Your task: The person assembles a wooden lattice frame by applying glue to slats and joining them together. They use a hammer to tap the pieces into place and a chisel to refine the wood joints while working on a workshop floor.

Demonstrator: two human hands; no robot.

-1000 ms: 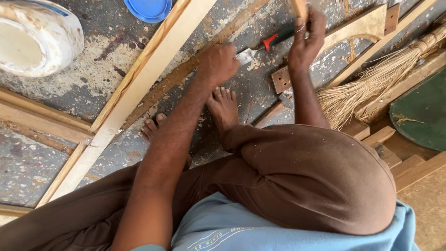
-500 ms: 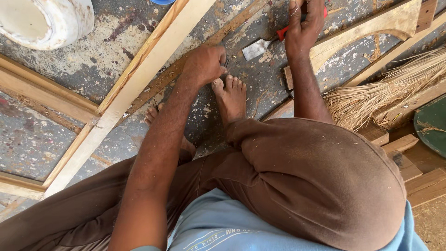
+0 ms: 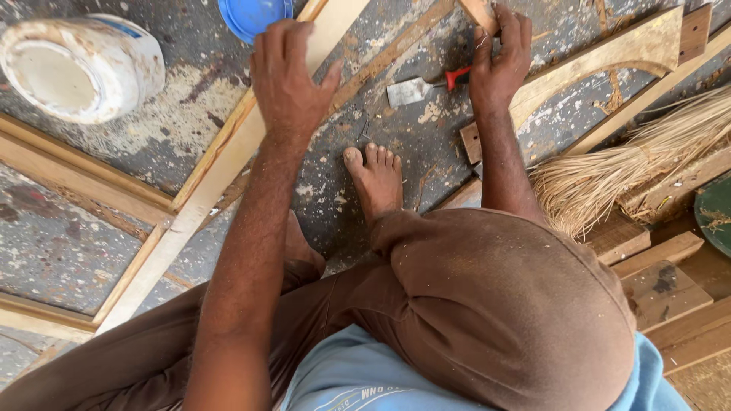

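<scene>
Seen from above, the left hand [image 3: 289, 76] lies flat, fingers spread, on a long batten [image 3: 228, 164]. The right hand [image 3: 501, 57] grips a wood piece [image 3: 481, 11] beside a scraper [image 3: 419, 87].

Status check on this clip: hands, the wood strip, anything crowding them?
Left hand flat on long wood strip. Right hand grips wooden piece at top edge. Red-handled scraper between them; bare foot just below.

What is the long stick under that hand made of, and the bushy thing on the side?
The strip under the left hand looks like pale bare wood: straight grain, no paint. The broom seems to be dry straw or plant fibre, tan and frayed. The scraper by the right hand looks like metal with a red handle, probably plastic.
</scene>
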